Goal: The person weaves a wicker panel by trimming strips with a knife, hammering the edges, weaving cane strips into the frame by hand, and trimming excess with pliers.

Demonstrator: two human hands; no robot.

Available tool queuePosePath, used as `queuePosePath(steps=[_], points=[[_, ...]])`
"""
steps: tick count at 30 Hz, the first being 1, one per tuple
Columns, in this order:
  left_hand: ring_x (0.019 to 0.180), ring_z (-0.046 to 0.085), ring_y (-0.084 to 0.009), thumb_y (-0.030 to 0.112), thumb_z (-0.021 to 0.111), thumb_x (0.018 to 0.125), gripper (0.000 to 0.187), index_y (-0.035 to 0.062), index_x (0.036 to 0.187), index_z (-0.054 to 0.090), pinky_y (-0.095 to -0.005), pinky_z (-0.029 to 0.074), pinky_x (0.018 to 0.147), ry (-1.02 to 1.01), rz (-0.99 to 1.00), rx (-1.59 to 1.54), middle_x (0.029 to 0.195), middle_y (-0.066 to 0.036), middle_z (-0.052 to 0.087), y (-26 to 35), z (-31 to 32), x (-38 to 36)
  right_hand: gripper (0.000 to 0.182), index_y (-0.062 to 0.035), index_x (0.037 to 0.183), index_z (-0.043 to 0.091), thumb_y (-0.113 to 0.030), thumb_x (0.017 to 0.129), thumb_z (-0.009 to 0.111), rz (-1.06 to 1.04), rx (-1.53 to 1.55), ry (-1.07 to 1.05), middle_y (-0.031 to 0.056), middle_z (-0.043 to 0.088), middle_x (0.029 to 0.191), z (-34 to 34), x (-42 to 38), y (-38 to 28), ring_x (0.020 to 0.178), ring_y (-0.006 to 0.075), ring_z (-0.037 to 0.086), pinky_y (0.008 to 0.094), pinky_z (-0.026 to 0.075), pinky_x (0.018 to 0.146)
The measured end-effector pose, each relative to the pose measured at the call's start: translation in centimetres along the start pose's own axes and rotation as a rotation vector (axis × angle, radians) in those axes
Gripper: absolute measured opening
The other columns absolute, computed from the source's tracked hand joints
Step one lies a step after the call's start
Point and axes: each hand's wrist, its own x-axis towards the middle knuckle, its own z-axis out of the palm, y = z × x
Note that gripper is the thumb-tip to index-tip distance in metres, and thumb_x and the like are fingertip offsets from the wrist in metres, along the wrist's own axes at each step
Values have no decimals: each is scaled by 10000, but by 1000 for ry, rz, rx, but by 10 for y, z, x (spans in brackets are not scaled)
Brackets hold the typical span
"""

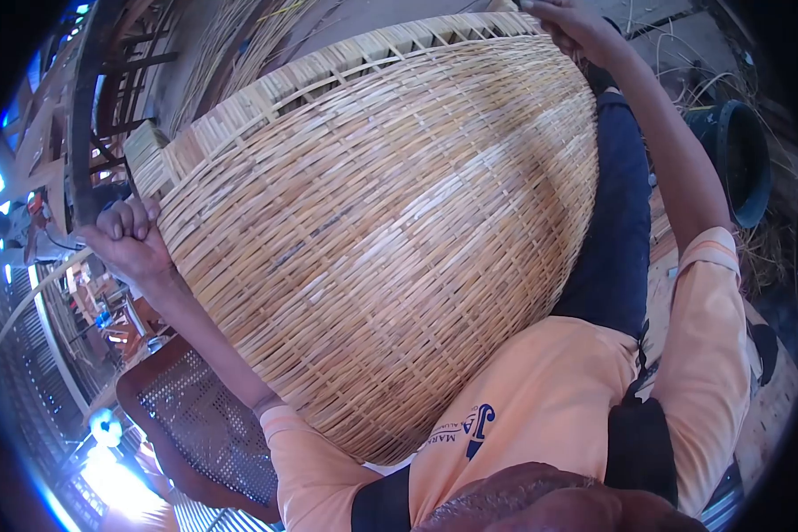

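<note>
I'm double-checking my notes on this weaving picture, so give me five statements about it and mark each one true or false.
1. The left hand and right hand are both near the wicker piece's edges. True.
2. The wicker piece is one smooth, solid sheet. False: it is woven from thin strips.
3. The person wears an orange shirt and dark trousers. True.
4. Only bare floor shows beside the left arm. False: a brown-framed perforated panel is there.
5. A round green container is on the person's right. True.
</note>
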Motion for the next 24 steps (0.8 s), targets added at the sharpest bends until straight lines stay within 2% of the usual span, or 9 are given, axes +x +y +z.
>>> queuePosePath(steps=[4,6,7,8,10,14,18,22,24], points=[[479,244,-115,612,404,936,598,159,561,297,-302,304,555,-18,13,-24,524,20,239,-1,-3,1,201,-84,949,600,-282,920,578,-122,317,-80,-38,386,536,15,44,-5,410,79,366,248,305,372],[477,240,-117,570,389,964,589,159,553,289,-300,298,552,-6,4,-45,517,16,235,-1,-3,0,206,-80,960,597,-279,910,594,43,436,197,-29,398,532,30,73,3,392,83,361,260,299,348],[477,240,-117,570,389,964,589,159,553,289,-300,298,552,-5,4,-46,517,16,235,-1,-2,0,250,-73,869,605,-321,896,613,-159,418,131,-14,411,525,45,64,9,371,103,361,279,298,332],[469,230,-112,561,380,972,581,164,559,282,-299,306,544,-2,10,-37,515,18,240,-1,0,-1,308,-67,779,606,-355,885,623,-32,52,-169,6,423,518,45,41,-15,363,123,370,294,312,335],[462,220,-107,553,370,980,573,168,566,274,-299,314,537,-2,2,-22,513,19,245,-2,1,0,369,-77,691,567,-389,879,626,14,-174,-254,13,426,520,42,30,-25,379,128,389,303,318,343],[461,224,-108,484,392,991,541,171,566,273,-300,315,537,2,14,-33,516,21,245,-1,-2,-1,464,-84,611,498,-451,848,652,7,297,51,16,429,499,36,55,-24,389,134,418,304,337,358],[461,224,-108,476,399,990,539,171,564,273,-300,316,539,1,15,-29,517,22,241,-2,-6,1,447,-105,584,474,-416,857,644,54,-371,-254,10,407,474,56,31,-41,383,152,410,316,349,372],[467,229,-119,421,376,988,523,162,545,277,-301,291,540,80,15,-3,509,11,232,3,5,-5,393,-64,647,596,-406,832,653,13,440,-191,25,459,481,54,91,4,383,155,450,324,386,367],[469,232,-114,456,377,987,529,165,554,288,-305,294,542,57,17,-56,510,9,237,-2,2,-3,415,-52,692,631,-435,852,616,170,-249,-327,22,441,483,70,55,-26,383,152,440,326,379,363]])
